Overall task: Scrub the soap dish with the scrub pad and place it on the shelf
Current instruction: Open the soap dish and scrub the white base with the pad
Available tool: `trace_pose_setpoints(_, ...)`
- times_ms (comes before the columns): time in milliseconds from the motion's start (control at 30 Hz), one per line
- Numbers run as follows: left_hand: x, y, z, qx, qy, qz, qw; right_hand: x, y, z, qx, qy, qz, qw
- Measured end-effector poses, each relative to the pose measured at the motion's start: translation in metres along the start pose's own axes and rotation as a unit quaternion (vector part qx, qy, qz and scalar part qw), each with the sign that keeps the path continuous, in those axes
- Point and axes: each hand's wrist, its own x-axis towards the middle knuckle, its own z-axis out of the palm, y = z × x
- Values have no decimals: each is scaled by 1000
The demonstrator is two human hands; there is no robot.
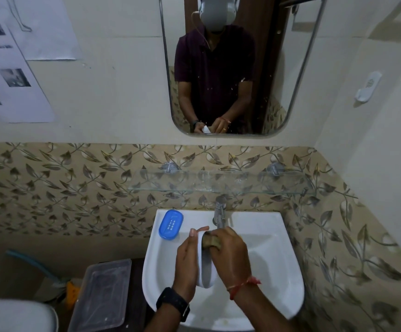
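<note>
Step in hand: scrubbing. Your left hand (187, 267) grips the white soap dish (204, 267) edge-up over the sink (278, 259); your right hand (230, 252) is closed on the scrub pad (210, 240). Keep the dish braced and work the pad along its full length.

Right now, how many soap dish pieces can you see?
2: a blue piece lies on the sink's back left corner; a white piece, held by the left hand, is being scrubbed over the basin.

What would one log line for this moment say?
stage: scrubbing | left hand: holds white plastic soap dish over white sink | right hand: presses olive scrub pad | glass shelf: bare
</note>
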Motion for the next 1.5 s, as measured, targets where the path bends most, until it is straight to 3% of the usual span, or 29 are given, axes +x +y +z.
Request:
trace_pose_setpoints(167,-6,-8,-2,-57,-6,-44,997,-11,-5,2,91,49,-2,995)
trace_pose_setpoints(333,-10,-11,-11,-132,1,-106,986,-21,-8,1,226,-129,-13,965)
trace_pose_setpoints(467,-3,-6,-22,-70,-2,-70,995,-30,-1,-12,107,-276,-61,953)
trace_pose_setpoints(600,-3,-2,-22,-13,-27,-47,998,-22,1,-20,-22,-352,-115,929)
trace_pose_setpoints(700,-4,-2,-17,-27,-26,-54,998,-11,-1,-19,-78,-332,-106,934)
trace_pose_setpoints(833,-2,6,-14,-61,-34,-122,990,0,-9,-15,-95,-181,-147,968)
trace_pose_setpoints(967,-4,6,-17,-89,-63,-156,982,9,-12,-22,-60,-71,-104,990)
trace_pose_setpoints(1067,-6,5,-17,-82,-56,-156,983,3,-27,-25,43,-96,-102,989)
trace_pose_setpoints(1167,-6,8,-20,-116,-56,-163,978,-3,-30,-23,131,-208,-94,965)
trace_pose_setpoints(1233,-3,13,-24,-118,-44,-149,981,-9,-27,-22,96,-306,-84,943)
trace_pose_setpoints(1300,-3,21,-25,-88,-44,-116,988,-16,-24,-23,26,-340,-89,936)
trace_pose_setpoints(1400,-6,28,-24,-52,-47,-88,994,-10,-21,-32,1,-345,-92,934)
trace_pose_setpoints(1500,-6,32,-29,-81,-56,-82,992,6,-15,-53,48,-237,-21,970)
